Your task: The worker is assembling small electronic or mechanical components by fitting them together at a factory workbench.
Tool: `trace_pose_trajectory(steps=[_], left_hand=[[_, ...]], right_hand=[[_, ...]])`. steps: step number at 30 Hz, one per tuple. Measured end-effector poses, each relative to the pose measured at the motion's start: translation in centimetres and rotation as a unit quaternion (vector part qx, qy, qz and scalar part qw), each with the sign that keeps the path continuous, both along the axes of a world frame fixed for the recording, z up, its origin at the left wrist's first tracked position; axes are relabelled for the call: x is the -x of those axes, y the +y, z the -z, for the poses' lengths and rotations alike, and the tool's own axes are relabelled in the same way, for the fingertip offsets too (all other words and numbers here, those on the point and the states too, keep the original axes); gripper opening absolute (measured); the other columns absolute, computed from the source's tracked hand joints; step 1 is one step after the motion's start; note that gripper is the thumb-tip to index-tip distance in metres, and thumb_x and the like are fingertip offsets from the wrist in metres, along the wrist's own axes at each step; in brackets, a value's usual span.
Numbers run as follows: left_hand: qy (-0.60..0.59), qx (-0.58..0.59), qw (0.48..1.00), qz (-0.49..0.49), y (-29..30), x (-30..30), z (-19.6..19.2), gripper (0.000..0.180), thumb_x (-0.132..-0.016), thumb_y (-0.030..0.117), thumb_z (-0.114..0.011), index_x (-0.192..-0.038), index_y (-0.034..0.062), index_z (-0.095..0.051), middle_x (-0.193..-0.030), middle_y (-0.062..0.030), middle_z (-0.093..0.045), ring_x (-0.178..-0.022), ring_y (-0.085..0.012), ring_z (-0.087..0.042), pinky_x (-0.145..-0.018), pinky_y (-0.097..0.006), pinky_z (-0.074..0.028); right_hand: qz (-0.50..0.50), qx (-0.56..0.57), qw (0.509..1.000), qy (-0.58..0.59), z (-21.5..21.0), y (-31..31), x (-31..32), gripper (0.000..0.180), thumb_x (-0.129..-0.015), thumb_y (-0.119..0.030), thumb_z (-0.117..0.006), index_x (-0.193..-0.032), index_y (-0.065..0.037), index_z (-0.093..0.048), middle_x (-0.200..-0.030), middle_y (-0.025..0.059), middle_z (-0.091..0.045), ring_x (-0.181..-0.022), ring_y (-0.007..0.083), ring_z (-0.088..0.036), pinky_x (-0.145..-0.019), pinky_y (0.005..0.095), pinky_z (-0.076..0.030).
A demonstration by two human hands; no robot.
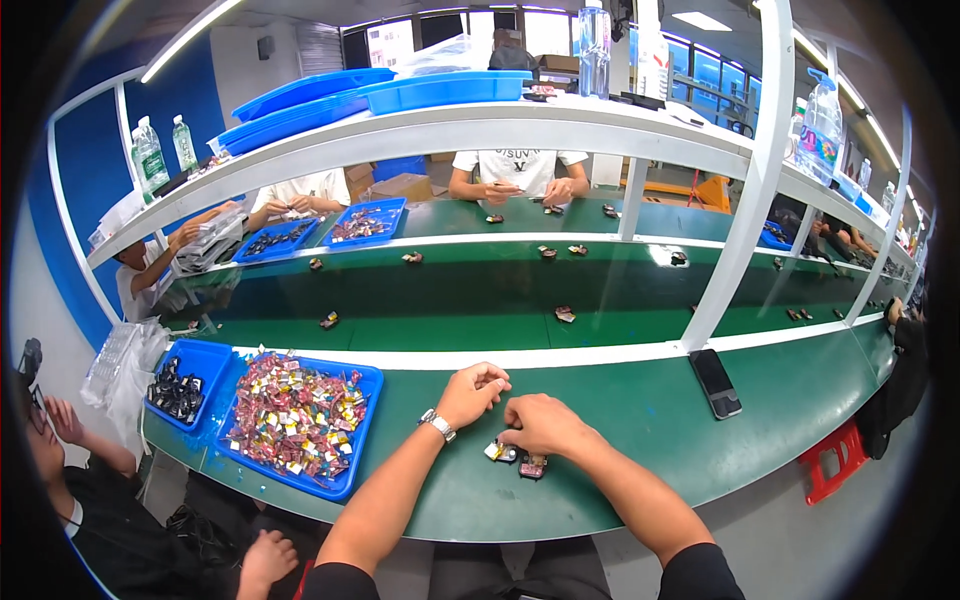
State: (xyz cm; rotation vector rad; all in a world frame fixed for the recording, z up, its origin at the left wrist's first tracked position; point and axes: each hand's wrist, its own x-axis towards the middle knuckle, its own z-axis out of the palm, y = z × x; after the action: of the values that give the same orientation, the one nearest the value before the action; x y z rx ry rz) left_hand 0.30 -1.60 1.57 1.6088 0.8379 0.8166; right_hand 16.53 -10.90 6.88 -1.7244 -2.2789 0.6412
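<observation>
At the near green bench, my left hand [473,395] is curled closed, with a metal-banded watch on its wrist. Whatever its fingers may hold is hidden. Just right of it, my right hand [545,425] reaches down with bent fingers, its thumb and fingertips closed at a small electronic assembly [500,452] with a white and yellow patch. Partly beneath that hand lies a second assembly [532,467], a reddish board in a black housing. To the left, a blue tray [373,400] is heaped with small reddish circuit boards [295,415] bearing white and yellow pieces.
A smaller blue tray [225,358] of black housings stands at far left, by plastic bags [125,370]. A phone [714,384] lies right, near a white post [740,200]. Beyond the white rail, assemblies sit on a green conveyor [450,332]. Co-workers sit opposite and at left.
</observation>
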Motion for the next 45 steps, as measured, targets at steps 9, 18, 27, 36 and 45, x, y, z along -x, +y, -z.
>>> trace_pose_trajectory(steps=[9, 18, 27, 36, 45], left_hand=[[0.013, 0.025, 0.998, 0.048, 0.0, 0.2, -0.9, 0.015, -0.096, 0.012, -0.057, -0.104, 0.0006, -0.062, -0.092, -0.0074, -0.069, -0.072, -0.0098, -0.062, -0.063, -0.024, -0.052], [-0.095, 0.169, 0.973, 0.125, -0.9, -0.3, -0.7, 0.028, -0.096, 0.006, -0.056, -0.124, -0.0004, -0.053, -0.118, -0.0136, -0.063, -0.105, -0.0208, -0.065, -0.093, -0.038, -0.056], [-0.205, 0.228, 0.949, 0.077, -0.8, -0.3, -0.5, 0.036, -0.092, 0.008, -0.064, -0.125, 0.001, -0.052, -0.12, -0.0148, -0.062, -0.109, -0.0243, -0.063, -0.095, -0.041, -0.055], [-0.225, 0.24, 0.942, 0.066, -0.8, -0.2, -0.5, 0.038, -0.092, 0.007, -0.064, -0.126, 0.0009, -0.05, -0.119, -0.0149, -0.061, -0.11, -0.0258, -0.062, -0.096, -0.043, -0.055], [-0.173, 0.196, 0.963, 0.062, -1.1, -0.8, -0.7, 0.032, -0.095, 0.005, -0.057, -0.126, -0.0012, -0.049, -0.117, -0.015, -0.062, -0.108, -0.0247, -0.063, -0.094, -0.04, -0.056]], right_hand=[[0.012, 0.08, 0.98, 0.18, 0.2, 1.7, -1.6, 0.028, -0.072, -0.014, -0.081, -0.091, -0.003, -0.064, -0.082, 0.007, -0.069, -0.077, 0.0173, -0.066, -0.07, 0.0306, -0.052], [0.078, -0.086, 0.966, 0.233, 0.8, 2.9, -4.1, 0.032, -0.074, -0.01, -0.078, -0.096, -0.002, -0.056, -0.086, 0.012, -0.067, -0.082, 0.0261, -0.065, -0.074, 0.0363, -0.052], [0.05, -0.293, 0.937, 0.184, 1.7, 1.8, -2.2, 0.023, -0.077, -0.008, -0.072, -0.096, -0.004, -0.06, -0.097, 0.01, -0.057, -0.089, 0.0294, -0.061, -0.078, 0.04, -0.051], [0.026, -0.293, 0.938, 0.186, 1.5, 2.0, -3.1, 0.022, -0.077, -0.004, -0.068, -0.099, -0.009, -0.066, -0.099, 0.0075, -0.057, -0.089, 0.0265, -0.062, -0.075, 0.038, -0.053], [-0.074, -0.321, 0.939, 0.093, 1.6, 2.9, -4.2, 0.017, -0.079, -0.008, -0.069, -0.095, -0.012, -0.067, -0.111, 0.0072, -0.056, -0.106, 0.028, -0.055, -0.086, 0.0396, -0.049]])
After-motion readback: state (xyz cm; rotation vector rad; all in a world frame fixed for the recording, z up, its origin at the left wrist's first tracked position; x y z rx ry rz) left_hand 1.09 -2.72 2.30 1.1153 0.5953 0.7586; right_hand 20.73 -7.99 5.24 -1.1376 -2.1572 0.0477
